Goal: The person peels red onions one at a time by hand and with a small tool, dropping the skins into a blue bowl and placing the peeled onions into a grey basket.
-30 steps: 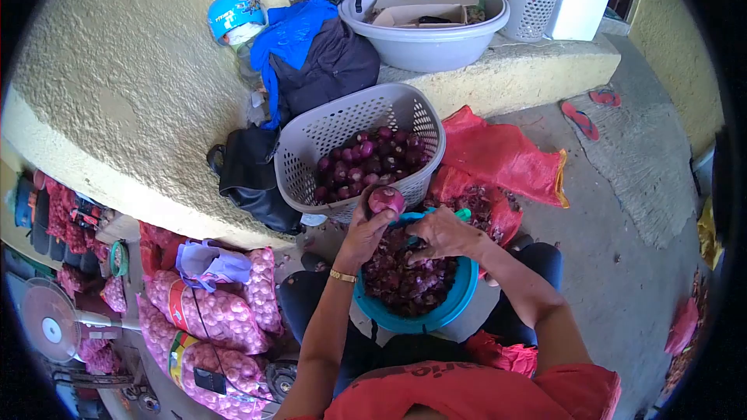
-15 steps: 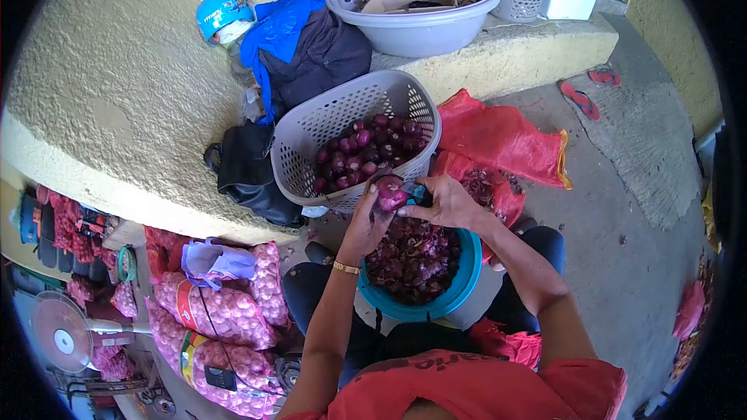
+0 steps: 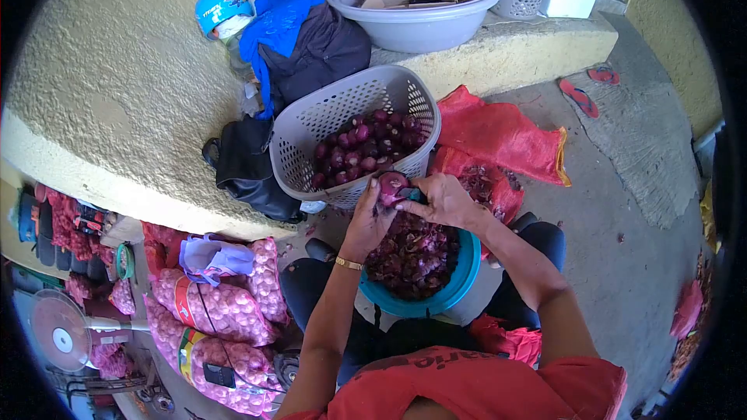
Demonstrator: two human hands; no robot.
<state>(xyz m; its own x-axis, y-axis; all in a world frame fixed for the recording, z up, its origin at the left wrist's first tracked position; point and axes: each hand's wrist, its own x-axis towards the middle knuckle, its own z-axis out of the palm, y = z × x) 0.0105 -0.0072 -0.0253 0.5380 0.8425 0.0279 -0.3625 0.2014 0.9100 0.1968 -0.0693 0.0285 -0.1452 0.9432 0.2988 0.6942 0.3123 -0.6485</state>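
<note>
A: Where are the fingers now?

B: The left hand's [image 3: 369,222] fingers are curled round a red onion [image 3: 394,184], gripping it above the near edge of the basket. The right hand [image 3: 450,204] is closed on a small teal tool [image 3: 412,196], mostly hidden, so I can't tell its shape; the thumb reaches to the onion

A: And what's changed?

B: A second ago the right hand hung over the tub, apart from the onion. Now both hands meet at it, so I'd judge the work has shifted onto the onion's surface

A: What's beneath them?

B: The blue tub [image 3: 470,268], between the knees, holding a heap of dark purple skins [image 3: 412,260]

A: And further out?

B: Just beyond the hands, the grey basket [image 3: 331,99] holds many glossy purple onions [image 3: 366,140]. To its right a red mesh sack [image 3: 506,136] lies on the floor; off to the left, net bags [image 3: 218,315] bulge with paler bulbs
</note>
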